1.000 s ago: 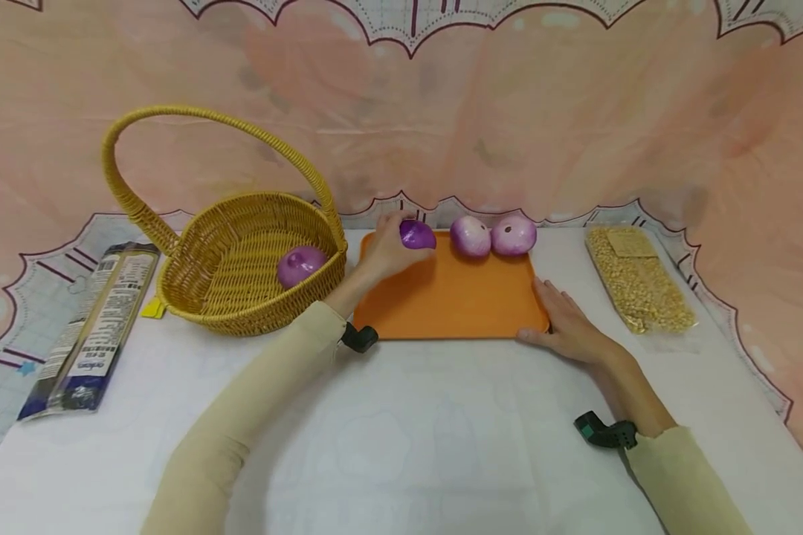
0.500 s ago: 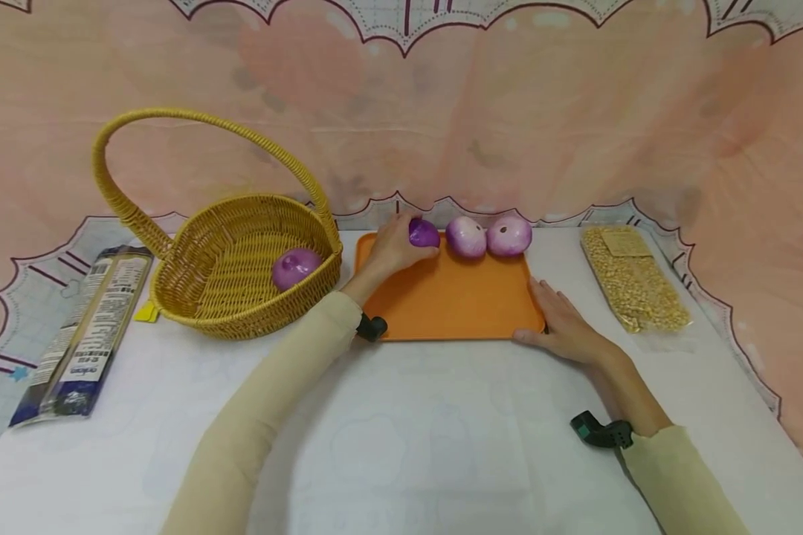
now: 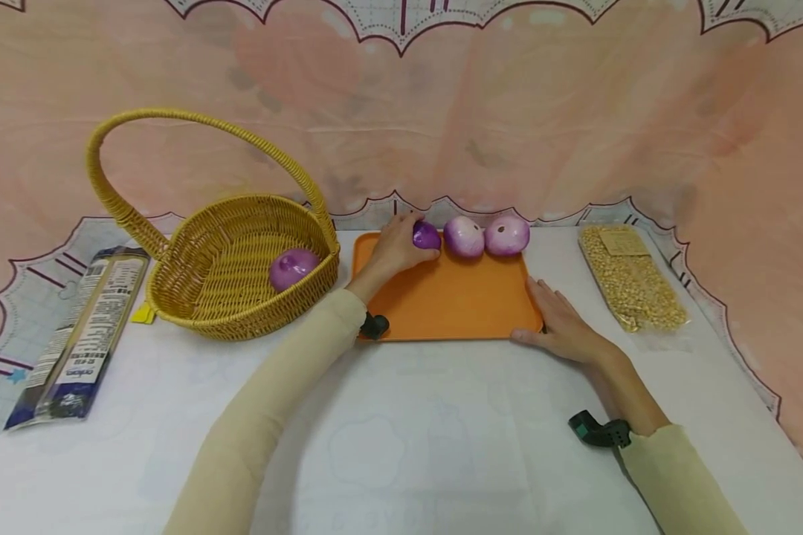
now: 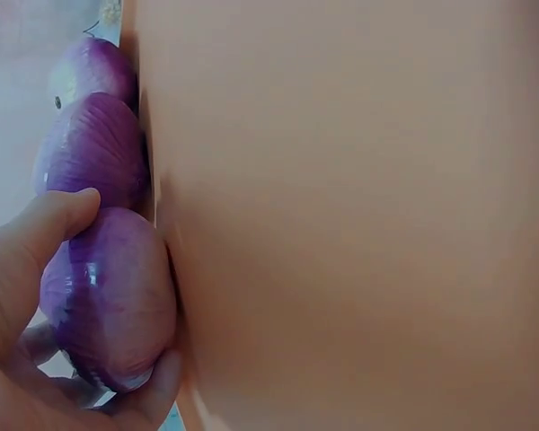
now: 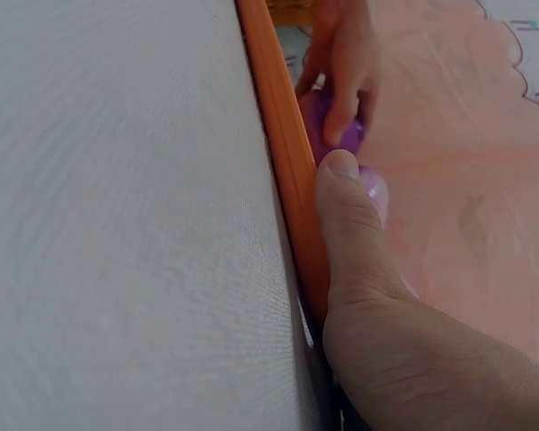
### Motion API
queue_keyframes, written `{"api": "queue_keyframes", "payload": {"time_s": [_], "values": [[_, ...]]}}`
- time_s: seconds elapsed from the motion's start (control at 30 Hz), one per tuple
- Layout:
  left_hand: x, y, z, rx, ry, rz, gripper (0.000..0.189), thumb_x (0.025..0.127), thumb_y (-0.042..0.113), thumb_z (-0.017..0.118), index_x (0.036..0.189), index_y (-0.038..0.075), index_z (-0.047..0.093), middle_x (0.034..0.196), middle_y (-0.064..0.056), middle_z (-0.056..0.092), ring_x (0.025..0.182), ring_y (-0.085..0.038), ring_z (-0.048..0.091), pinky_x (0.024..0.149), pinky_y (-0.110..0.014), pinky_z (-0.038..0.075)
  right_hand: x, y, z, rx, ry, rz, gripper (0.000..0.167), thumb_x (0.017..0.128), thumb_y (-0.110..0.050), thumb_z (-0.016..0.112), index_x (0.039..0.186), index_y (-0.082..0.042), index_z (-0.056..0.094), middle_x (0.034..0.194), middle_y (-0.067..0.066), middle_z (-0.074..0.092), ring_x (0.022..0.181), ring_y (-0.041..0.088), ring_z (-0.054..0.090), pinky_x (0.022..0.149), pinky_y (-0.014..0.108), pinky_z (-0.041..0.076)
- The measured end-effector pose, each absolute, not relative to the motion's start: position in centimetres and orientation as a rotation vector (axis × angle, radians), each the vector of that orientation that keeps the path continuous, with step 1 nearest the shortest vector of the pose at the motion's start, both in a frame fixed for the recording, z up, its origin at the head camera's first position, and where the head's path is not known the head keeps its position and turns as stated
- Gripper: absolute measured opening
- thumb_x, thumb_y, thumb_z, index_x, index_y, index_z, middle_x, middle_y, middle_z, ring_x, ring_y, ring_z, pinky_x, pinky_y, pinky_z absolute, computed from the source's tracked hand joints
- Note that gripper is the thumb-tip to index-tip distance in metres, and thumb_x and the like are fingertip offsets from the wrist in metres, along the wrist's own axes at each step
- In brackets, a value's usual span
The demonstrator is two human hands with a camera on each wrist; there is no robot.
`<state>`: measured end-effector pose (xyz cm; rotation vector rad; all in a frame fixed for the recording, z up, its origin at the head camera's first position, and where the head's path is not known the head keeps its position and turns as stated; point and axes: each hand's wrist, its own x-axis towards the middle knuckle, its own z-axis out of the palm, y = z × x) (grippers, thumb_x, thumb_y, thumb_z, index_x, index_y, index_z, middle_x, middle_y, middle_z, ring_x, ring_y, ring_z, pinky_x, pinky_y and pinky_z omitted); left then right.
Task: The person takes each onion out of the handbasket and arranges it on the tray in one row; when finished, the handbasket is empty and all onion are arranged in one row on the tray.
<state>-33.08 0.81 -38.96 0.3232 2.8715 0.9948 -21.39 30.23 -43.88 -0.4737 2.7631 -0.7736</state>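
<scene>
My left hand (image 3: 399,247) grips a dark purple onion (image 4: 117,296) at the back left of the orange tray (image 3: 455,305), thumb on one side and fingers curled on the other. Two paler purple-and-white onions, a middle one (image 3: 464,238) and a right one (image 3: 507,235), sit beside it in a row along the tray's back edge. In the left wrist view the held onion is right against the middle one. My right hand (image 3: 562,325) rests at the tray's front right corner, fingers straight along the side and thumb (image 5: 350,224) at the front rim.
Left of the tray stands a yellow wicker basket (image 3: 241,327) with a tall handle and one purple onion (image 3: 293,269) inside. A long printed packet (image 3: 80,334) lies at the far left, near a yellow tag (image 3: 143,313). A clear bag of yellow kernels (image 3: 632,279) lies at the right.
My left hand has moved the dark purple onion rightward and down onto the tray, close to the middle onion. My right hand has stayed at the tray's corner; the head view has shifted slightly.
</scene>
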Motion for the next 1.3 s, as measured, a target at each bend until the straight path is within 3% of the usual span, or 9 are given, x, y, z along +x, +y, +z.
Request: {"api": "queue_keyframes", "payload": {"time_s": [1.3], "values": [[-33.36,1.37,-39.31,0.366,2.87,0.924,0.083,0.081,0.04,0.076,0.147,0.015,0.034,0.148,-0.012,0.04,0.132,-0.034,0.041,0.108,-0.046,0.042,-21.5,30.37,-43.86,-0.48,2.763,-0.768,0.106,0.088,-0.051,0.065,0.155,-0.002,-0.001,0.162,0.023,0.002,0.15,0.041,0.0,0.121,0.056,-0.001]]}}
